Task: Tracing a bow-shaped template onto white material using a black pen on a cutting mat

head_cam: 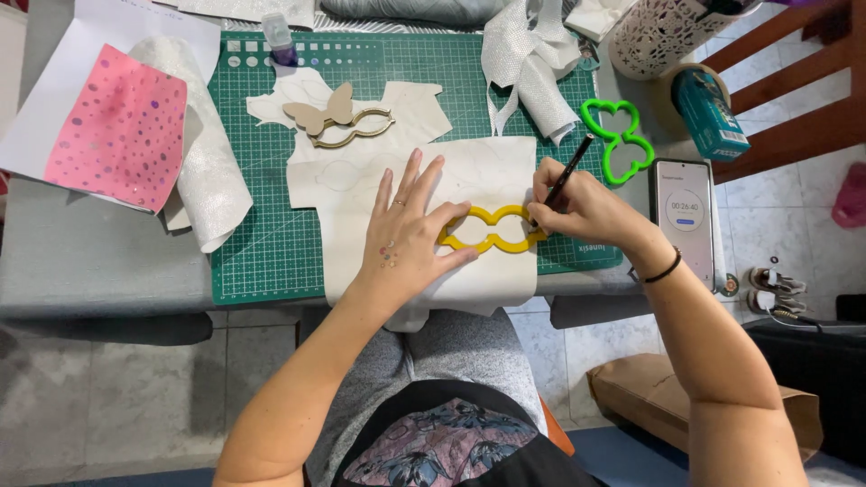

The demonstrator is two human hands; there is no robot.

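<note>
— Where's the left hand (403, 242)?

— Flat on the sheet (487, 171), pressing the outline template (492, 240) just to its right. The right hand (577, 209) sits at the template's far end, pen (568, 171) touching it.

— And around them?

— The sheet lies on the cutting mat (262, 243). Butterfly templates (338, 117) lie behind, a phone (684, 216) right of the mat.

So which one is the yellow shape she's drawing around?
Find the green cutting mat, then the white sheet lying over its near edge. The yellow plastic outline template lies flat there, pinned by the left hand while the right hand traces it with a black pen. The green one lies untouched.
</note>
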